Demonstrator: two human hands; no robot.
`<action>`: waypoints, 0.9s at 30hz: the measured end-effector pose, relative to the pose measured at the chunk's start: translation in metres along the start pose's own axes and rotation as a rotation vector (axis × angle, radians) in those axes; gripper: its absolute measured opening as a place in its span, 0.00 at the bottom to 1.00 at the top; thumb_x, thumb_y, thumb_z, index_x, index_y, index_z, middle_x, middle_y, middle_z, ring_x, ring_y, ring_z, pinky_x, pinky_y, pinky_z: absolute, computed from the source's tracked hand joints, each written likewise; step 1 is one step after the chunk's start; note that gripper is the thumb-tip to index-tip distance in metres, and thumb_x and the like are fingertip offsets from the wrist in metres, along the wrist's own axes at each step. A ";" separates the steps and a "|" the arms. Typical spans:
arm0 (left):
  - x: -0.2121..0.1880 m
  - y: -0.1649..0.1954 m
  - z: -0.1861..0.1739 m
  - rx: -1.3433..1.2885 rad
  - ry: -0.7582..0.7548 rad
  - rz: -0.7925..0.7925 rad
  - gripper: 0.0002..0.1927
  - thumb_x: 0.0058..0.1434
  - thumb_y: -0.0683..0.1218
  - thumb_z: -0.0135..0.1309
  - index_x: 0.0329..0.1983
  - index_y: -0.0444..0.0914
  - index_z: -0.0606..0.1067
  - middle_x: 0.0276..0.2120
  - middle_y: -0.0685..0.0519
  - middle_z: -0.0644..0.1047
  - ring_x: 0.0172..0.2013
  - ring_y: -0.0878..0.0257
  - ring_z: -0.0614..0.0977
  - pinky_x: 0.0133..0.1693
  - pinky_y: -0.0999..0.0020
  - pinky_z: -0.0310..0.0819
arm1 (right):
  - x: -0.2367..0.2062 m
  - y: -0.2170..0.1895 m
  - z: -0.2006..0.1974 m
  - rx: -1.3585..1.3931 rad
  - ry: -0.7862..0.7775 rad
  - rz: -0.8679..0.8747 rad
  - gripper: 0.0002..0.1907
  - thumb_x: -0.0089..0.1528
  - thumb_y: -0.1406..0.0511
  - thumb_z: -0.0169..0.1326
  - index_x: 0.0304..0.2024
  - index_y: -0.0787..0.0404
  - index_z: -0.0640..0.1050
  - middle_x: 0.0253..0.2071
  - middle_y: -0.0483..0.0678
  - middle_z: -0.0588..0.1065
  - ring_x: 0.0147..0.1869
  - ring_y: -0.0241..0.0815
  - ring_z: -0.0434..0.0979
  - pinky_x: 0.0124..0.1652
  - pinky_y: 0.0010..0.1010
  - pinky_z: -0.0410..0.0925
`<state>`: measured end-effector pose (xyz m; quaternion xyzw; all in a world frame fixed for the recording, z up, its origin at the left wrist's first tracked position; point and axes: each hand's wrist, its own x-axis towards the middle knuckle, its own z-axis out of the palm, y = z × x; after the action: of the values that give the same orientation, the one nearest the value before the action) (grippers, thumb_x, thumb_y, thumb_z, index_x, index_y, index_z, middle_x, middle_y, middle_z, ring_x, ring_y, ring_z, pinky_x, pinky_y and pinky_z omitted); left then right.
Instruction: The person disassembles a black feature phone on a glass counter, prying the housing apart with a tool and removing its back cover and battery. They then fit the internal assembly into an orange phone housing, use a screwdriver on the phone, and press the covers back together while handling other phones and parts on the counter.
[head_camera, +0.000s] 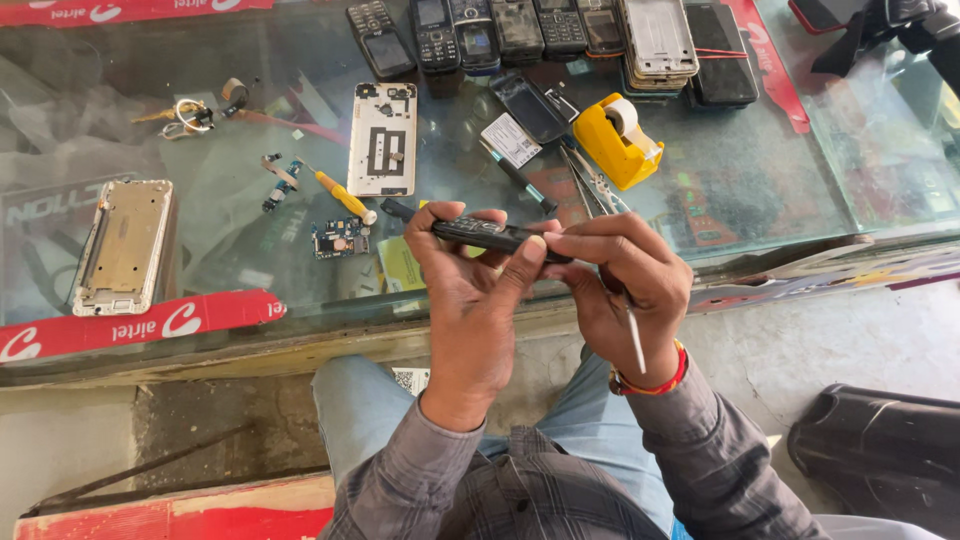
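Below, left hand and right hand grasping black phone, red sign strip on glass counter's front edge

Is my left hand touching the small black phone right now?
Touching. The head view shows the left hand with its fingers wrapped around the black phone, thumb pressed on its near edge.

Left hand: bare, no ring or watch visible. Left sleeve: grey shirt cloth with faint darker check, cuff loose and creased at wrist. Right hand: bare. Right wrist: thread band, red and orange-yellow strands, sitting just above cuff. Right sleeve: same grey checked cloth, folds along forearm. Shirt front: darker plaid, grey-black lines. Trousers: light blue denim, faded over both legs.
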<state>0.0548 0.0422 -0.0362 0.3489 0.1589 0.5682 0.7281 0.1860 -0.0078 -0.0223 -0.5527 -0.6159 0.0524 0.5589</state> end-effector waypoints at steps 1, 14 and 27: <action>-0.002 -0.001 -0.001 -0.024 0.008 -0.028 0.29 0.68 0.34 0.54 0.63 0.44 0.53 0.56 0.47 0.63 0.57 0.51 0.80 0.51 0.62 0.83 | -0.001 0.002 0.001 -0.023 0.021 -0.041 0.14 0.57 0.80 0.63 0.43 0.63 0.82 0.41 0.48 0.79 0.40 0.37 0.82 0.37 0.25 0.72; 0.027 -0.002 -0.055 0.208 0.152 0.102 0.35 0.65 0.31 0.51 0.72 0.42 0.55 0.58 0.41 0.75 0.54 0.61 0.79 0.53 0.68 0.79 | 0.007 0.041 -0.041 -0.288 -0.036 0.312 0.13 0.63 0.71 0.62 0.47 0.67 0.73 0.38 0.51 0.75 0.30 0.40 0.64 0.32 0.32 0.62; 0.030 -0.002 -0.067 0.290 -0.006 0.116 0.28 0.68 0.33 0.53 0.70 0.33 0.60 0.59 0.38 0.76 0.55 0.59 0.79 0.59 0.65 0.77 | -0.004 0.078 -0.025 -0.724 0.086 -0.028 0.11 0.63 0.77 0.57 0.47 0.63 0.82 0.41 0.52 0.73 0.47 0.53 0.73 0.47 0.42 0.67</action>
<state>0.0234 0.0924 -0.0801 0.4605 0.2166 0.5796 0.6364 0.2517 0.0053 -0.0689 -0.7082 -0.5779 -0.1999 0.3530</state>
